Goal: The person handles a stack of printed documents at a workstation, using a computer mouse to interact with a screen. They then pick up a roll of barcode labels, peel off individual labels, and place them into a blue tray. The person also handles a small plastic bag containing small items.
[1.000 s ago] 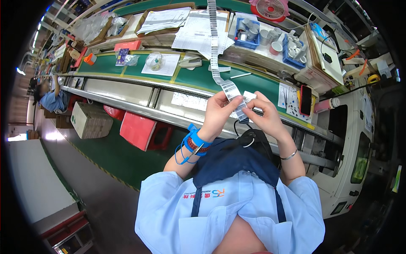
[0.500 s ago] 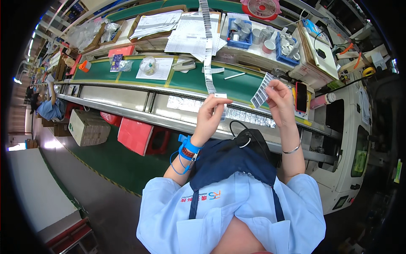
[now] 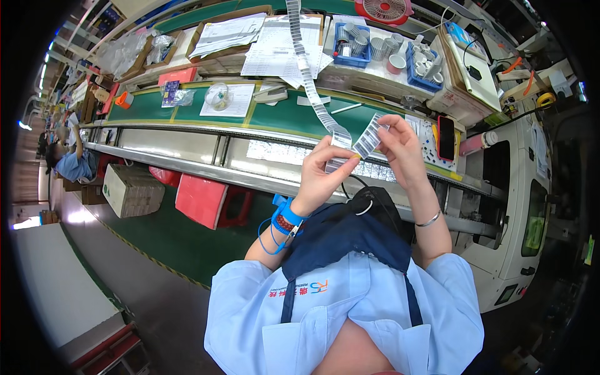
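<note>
My left hand (image 3: 315, 178), with a blue wrist strap, is closed on the lower end of a long white label strip (image 3: 317, 103) with dark printing. That strip runs up and away over the green bench. My right hand (image 3: 404, 153) pinches a short label sheet (image 3: 367, 140) between thumb and fingers. It is held tilted, its lower corner at my left thumb tip. The two label pieces are close side by side; whether they touch I cannot tell. Both hands are raised over the metal rail (image 3: 269, 181) at the bench's front edge.
On the green bench (image 3: 281, 119) are a clear tape roll (image 3: 218, 97), a stapler (image 3: 270, 94), a white pen (image 3: 346, 108) and a phone (image 3: 445, 139). Behind stand blue baskets (image 3: 351, 60) of parts and a red fan (image 3: 384, 9). A red stool (image 3: 201, 199) stands below left.
My hands have come together. My left hand moved right with the strip's end, which now slants, and my right hand moved slightly left, bringing the short label sheet beside it.
</note>
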`<move>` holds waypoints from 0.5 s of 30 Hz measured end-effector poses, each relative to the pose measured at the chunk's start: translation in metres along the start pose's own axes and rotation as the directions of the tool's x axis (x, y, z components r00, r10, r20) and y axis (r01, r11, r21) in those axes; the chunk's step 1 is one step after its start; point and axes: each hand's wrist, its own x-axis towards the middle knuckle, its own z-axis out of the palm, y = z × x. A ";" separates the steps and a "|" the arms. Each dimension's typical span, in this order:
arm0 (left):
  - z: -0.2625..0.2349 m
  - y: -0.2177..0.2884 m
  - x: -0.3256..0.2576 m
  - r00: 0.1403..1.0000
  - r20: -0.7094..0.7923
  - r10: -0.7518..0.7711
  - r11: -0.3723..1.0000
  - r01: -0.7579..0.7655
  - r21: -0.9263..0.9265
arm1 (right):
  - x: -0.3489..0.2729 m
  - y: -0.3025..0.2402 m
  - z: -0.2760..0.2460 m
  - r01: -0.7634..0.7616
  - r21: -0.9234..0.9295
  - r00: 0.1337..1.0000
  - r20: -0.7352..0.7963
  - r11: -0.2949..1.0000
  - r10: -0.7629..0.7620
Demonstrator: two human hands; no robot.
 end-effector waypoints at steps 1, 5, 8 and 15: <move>0.001 0.000 0.000 1.000 -0.009 -0.011 1.000 0.011 -0.014 | -0.002 0.000 0.002 -0.023 0.007 1.000 -0.002 1.000 0.023; 0.004 0.003 0.000 0.998 -0.048 -0.048 0.998 0.046 -0.039 | -0.008 0.005 0.007 -0.036 -0.122 0.998 0.048 0.992 0.042; 0.002 0.001 0.000 0.998 -0.059 -0.032 0.999 0.032 -0.007 | -0.010 0.004 0.012 -0.038 -0.158 0.994 0.098 0.987 0.054; -0.002 0.001 -0.001 0.998 -0.055 -0.003 0.999 0.005 0.035 | -0.013 0.006 0.010 -0.170 -0.049 0.971 0.165 0.984 0.176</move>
